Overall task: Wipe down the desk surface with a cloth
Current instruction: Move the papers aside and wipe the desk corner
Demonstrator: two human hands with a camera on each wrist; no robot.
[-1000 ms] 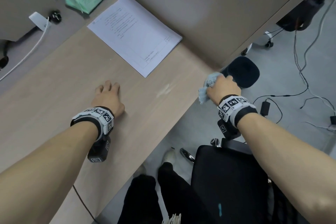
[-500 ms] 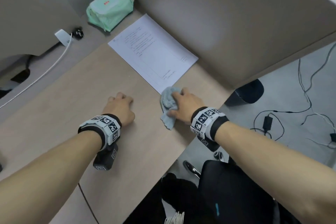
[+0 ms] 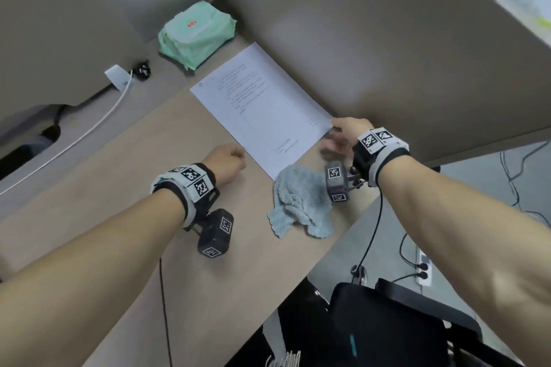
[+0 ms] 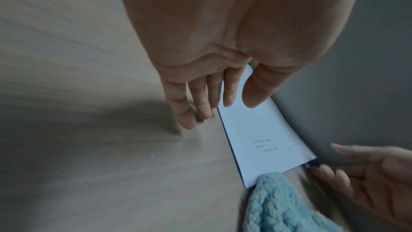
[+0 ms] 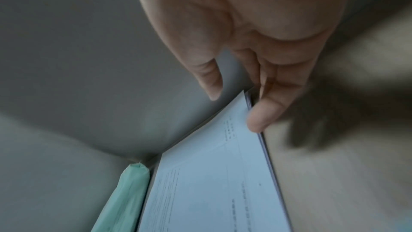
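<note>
The light-blue cloth (image 3: 301, 202) lies crumpled and free on the wooden desk (image 3: 119, 164), near the front edge and touching the near corner of a white printed sheet (image 3: 259, 107). My right hand (image 3: 334, 134) is at the sheet's right corner by the partition. Its fingers (image 5: 263, 114) touch the paper's edge while the thumb (image 5: 210, 84) stays apart above it. My left hand (image 3: 235, 158) hovers at the sheet's left edge with straight, relaxed fingers (image 4: 205, 101), holding nothing. The left wrist view also shows the cloth (image 4: 278, 205) and the sheet (image 4: 263, 138).
A green tissue pack (image 3: 196, 33) sits in the back corner beside the sheet. A white charger (image 3: 117, 77) and its cable run along the left. Grey partitions wall the back and right. A black chair (image 3: 387, 322) and floor cables lie beyond the desk's front edge.
My right hand has let go of the cloth, which now lies on the desk, and has moved up to the sheet's right corner. My left hand has shifted toward the sheet's left edge.
</note>
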